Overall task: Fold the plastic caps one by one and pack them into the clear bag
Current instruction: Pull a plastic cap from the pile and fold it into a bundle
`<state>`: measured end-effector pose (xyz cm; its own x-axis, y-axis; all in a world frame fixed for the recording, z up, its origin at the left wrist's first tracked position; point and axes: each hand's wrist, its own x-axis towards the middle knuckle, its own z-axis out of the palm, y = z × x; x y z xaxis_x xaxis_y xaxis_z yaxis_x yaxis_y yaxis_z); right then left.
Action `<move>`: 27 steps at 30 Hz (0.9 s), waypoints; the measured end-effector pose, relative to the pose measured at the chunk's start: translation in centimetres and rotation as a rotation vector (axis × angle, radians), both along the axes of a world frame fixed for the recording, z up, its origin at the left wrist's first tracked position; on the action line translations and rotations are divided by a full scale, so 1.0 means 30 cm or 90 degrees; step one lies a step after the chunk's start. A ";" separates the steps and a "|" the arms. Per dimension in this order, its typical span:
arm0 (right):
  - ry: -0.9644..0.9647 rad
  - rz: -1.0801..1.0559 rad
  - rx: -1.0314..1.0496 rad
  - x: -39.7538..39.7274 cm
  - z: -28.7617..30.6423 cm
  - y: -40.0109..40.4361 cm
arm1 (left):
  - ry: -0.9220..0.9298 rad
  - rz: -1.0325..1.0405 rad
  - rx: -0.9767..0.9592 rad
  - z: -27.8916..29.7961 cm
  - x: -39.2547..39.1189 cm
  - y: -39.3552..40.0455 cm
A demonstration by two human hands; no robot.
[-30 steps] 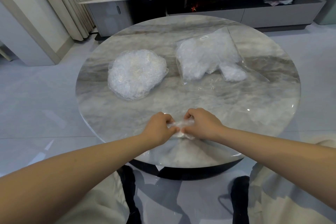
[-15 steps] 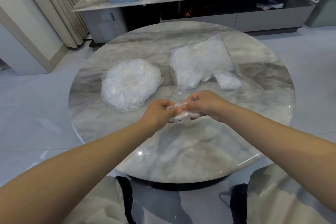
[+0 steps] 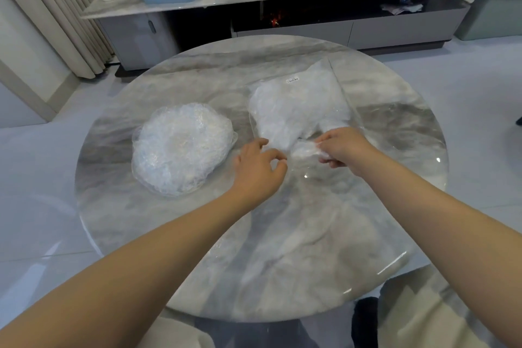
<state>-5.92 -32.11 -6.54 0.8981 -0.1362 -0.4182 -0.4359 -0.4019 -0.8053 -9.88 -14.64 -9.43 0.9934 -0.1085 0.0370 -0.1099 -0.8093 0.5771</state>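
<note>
Since the earlier frame we had carried the folded cap (image 3: 306, 150) forward to the clear bag (image 3: 296, 104) at one o'clock; our right hand (image 3: 343, 148) pinched it, our left hand (image 3: 258, 168) let go, fingers loosely spread. Unfolded caps (image 3: 180, 147) lay heaped at ten o'clock on the desk (image 3: 282, 248).

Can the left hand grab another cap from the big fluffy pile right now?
Probably yes. The left hand holds nothing, its fingers loosely curled, and it hovers just beside the pile of caps with only bare table between them. The right hand grips the folded cap by the clear bag.
</note>
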 end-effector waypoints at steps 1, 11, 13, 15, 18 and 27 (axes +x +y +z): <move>0.025 -0.007 -0.009 0.012 -0.021 -0.004 | 0.024 -0.017 0.037 -0.005 0.004 -0.009; -0.098 -0.122 0.190 0.081 -0.142 0.043 | 0.058 -0.080 0.130 0.006 -0.003 -0.067; -0.154 -0.096 0.149 0.107 -0.160 0.071 | 0.047 -0.085 0.143 0.002 -0.012 -0.067; -0.225 -0.055 0.053 0.132 -0.175 0.095 | 0.042 -0.091 0.162 -0.006 -0.020 -0.065; -0.317 -0.046 -0.051 0.178 -0.213 0.119 | 0.051 -0.105 0.177 -0.011 -0.022 -0.066; -0.469 0.000 -0.437 0.219 -0.292 0.136 | 0.080 -0.145 0.155 -0.029 -0.021 -0.049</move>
<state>0.65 -28.03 -15.32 0.9017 -0.1388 0.4096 0.0776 -0.8799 -0.4689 -10.51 -16.12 -10.30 0.9378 -0.3186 -0.1379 -0.2443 -0.8878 0.3900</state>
